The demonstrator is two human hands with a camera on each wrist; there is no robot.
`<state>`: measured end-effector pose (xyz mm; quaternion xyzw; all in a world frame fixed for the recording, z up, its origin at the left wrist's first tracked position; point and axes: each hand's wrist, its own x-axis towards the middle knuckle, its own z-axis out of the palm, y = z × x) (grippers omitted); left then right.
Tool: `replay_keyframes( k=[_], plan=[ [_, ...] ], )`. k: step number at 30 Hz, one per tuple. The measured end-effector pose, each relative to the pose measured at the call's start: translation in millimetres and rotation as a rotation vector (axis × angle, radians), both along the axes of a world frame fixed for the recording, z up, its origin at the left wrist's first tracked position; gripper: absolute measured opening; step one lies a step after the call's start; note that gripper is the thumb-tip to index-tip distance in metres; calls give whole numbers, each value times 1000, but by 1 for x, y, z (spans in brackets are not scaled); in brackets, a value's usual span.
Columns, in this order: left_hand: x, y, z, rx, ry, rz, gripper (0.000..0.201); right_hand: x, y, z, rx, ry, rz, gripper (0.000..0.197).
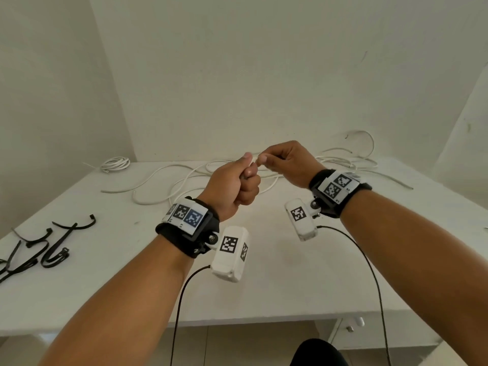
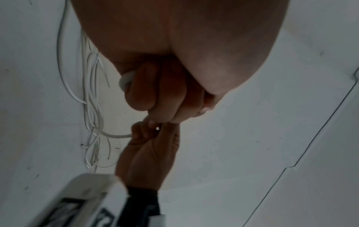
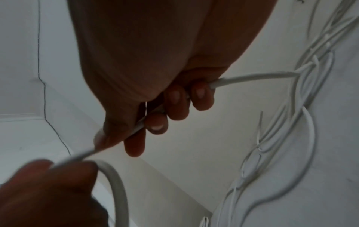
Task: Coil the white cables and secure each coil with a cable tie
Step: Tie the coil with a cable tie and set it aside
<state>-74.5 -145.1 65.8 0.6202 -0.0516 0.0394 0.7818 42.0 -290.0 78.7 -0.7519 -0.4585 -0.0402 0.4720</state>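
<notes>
Head view: both hands grip cable (white).

The white cable has a smooth, matt plastic-looking jacket, as do the loose white cables and the small coil lying on the table, whose white top looks smooth and matt with a few small dark marks. The black cable ties look like thin, slightly shiny plastic strips. The wrist bands look like black cloth carrying printed matt tags, the camera housings are smooth white plastic, and the wall is matt white paint with faint scuffs.
</notes>
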Motion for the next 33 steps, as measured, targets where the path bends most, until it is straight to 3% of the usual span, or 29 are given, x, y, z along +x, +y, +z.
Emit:
replay_keyframes(
  k=[3, 7, 10, 14, 17, 19, 22, 25, 29, 33],
  plan=[
    [-3, 4, 6, -127, -65, -66, 43, -7, 10, -19, 26, 51, 41, 48],
    [0, 9, 18, -259, -195, -103, 34, -20, 23, -31, -43, 55, 3, 45],
    [10, 15, 25, -373, -235, -2, 34, -28, 31, -32, -148, -9, -44, 47],
    [30, 21, 22, -434, -254, 226, 35, -32, 34, -42, -262, -88, -72, 30],
    [43, 24, 15, -422, -232, 354, 35, -35, 36, -51, -336, -150, -85, 35],
    [49, 27, 9, -285, -230, 437, 34, -36, 36, -55, -394, -194, -89, 38],
    [53, 32, -2, 86, -186, 504, 33, -36, 31, -51, -481, -260, -80, 36],
    [51, 34, -8, 334, -118, 432, 30, -35, 22, -39, -544, -339, -89, 30],
    [46, 27, -10, 852, -92, 326, 32, -34, 15, -22, -548, -395, -97, 20],
    [42, 25, -15, 963, -73, 154, 31, -31, 8, -10, -491, -359, -85, 10]
  ],
)
